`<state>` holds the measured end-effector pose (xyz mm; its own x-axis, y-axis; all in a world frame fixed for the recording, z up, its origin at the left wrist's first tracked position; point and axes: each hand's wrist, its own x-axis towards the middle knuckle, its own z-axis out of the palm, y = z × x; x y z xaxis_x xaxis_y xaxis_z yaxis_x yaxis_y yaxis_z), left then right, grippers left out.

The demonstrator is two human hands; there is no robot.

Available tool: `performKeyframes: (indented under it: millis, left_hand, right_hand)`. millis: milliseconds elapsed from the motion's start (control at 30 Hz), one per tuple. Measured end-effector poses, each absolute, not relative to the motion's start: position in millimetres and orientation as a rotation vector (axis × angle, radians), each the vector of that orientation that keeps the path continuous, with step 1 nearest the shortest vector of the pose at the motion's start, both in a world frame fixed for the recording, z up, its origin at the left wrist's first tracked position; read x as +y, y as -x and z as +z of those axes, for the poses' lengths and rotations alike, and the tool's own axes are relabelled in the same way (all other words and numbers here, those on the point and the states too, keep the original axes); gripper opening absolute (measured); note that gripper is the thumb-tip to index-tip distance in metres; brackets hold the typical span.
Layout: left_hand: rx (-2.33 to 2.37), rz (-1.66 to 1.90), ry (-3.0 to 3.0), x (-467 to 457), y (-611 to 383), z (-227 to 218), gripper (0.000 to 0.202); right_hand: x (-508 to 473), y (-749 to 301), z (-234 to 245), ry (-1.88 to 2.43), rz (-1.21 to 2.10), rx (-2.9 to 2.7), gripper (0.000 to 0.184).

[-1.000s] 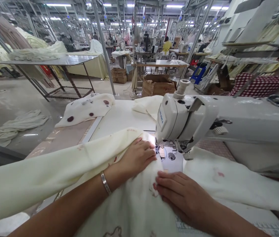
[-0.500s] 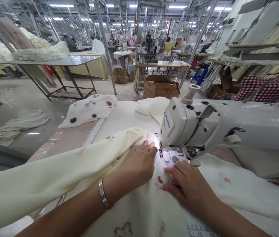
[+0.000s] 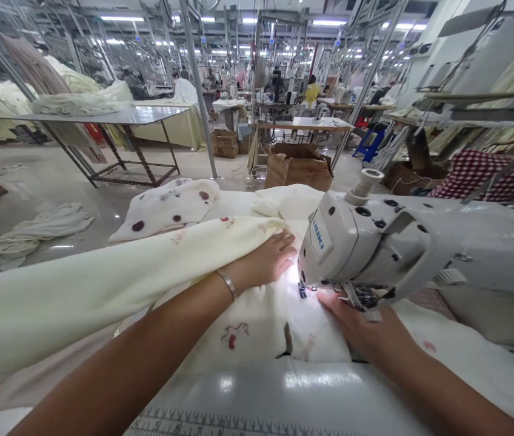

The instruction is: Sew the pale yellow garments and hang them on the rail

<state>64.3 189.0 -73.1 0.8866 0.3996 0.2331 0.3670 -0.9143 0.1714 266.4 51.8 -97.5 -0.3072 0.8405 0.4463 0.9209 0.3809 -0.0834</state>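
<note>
A cream printed fabric (image 3: 257, 327) lies across the sewing table and runs under the head of a white sewing machine (image 3: 375, 242). My left hand (image 3: 268, 260) rests flat on the fabric just left of the needle, fingers stretched out, with a metal bangle (image 3: 226, 283) on the wrist. My right hand (image 3: 359, 324) presses the fabric flat in front of the presser foot, its fingertips partly hidden under the machine head. A long fold of the same cream fabric (image 3: 79, 284) drapes over my left forearm toward the left.
A spotted cream piece (image 3: 166, 209) and another cream piece (image 3: 284, 200) lie at the table's far edge. A ruler strip (image 3: 220, 421) runs along the near edge. Beyond stand a cardboard box (image 3: 300, 166), a metal table (image 3: 102, 118), fabric on the floor (image 3: 39, 227), and distant workers.
Both hands have slid forward with the fabric, toward and past the needle. More of the fabric has gone through, baring the shiny table front and the ruler strip near me.
</note>
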Motion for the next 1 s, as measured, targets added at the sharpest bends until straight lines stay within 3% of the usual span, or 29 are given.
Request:
performKeyframes:
  millis: [167, 267, 433, 500, 533, 667, 733, 800, 900, 1000]
  left_hand:
    - [1.01, 0.499, -2.626, 107, -36, -55, 0.02]
    - [0.915, 0.456, -2.607, 61, -15, -59, 0.044]
    - [0.846, 0.652, -2.698, 59, -13, -67, 0.007]
    - [0.799, 0.779, -2.681, 63, -20, -64, 0.01]
    - [0.792, 0.815, -2.679, 63, -24, -63, 0.011]
    - [0.791, 0.679, -2.797, 55, -33, -69, 0.014]
    - [0.787, 0.547, -2.84, 51, -32, -75, 0.008]
    - [0.792, 0.516, -2.876, 49, -31, -81, 0.02]
    - [0.75, 0.676, -2.958, 51, -30, -87, 0.007]
    - [0.716, 0.768, -2.977, 53, -31, -91, 0.017]
  right_hand:
    - [26, -255, -93, 1.11, -0.257, -2.473, 0.022]
    - [13, -246, -91, 1.026, -0.122, -2.601, 0.036]
    - [7, -229, -89, 1.083, -0.027, -2.721, 0.063]
    - [6, -225, -87, 1.092, 0.012, -2.694, 0.069]
    - [5, -224, -86, 1.087, 0.055, -2.665, 0.065]
    - [5, -225, -84, 1.116, 0.168, -2.416, 0.016]
    - [8, -227, -84, 1.165, 0.113, -2.345, 0.014]
    - [10, -228, -85, 1.195, 0.047, -2.343, 0.014]
    - [13, -226, -87, 1.174, -0.019, -2.36, 0.016]
    - [14, -224, -89, 1.145, -0.059, -2.361, 0.017]
